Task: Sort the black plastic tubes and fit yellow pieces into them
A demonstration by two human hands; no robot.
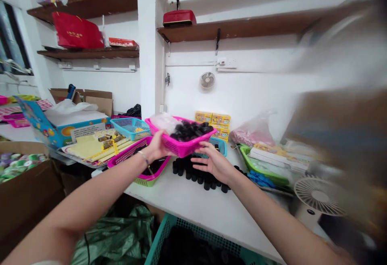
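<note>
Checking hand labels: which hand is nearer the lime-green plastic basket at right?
Right. The right hand is left of the lime-green basket, at the right side of a held pink plastic basket; the left hand is farther left, gripping the pink basket's left side.

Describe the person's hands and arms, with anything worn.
Both the left hand and right hand are ungloved, with bare forearms. A thin, pale bracelet circles the left wrist; the right shows none. A whitish edge at the bottom left may be a sleeve.
</note>
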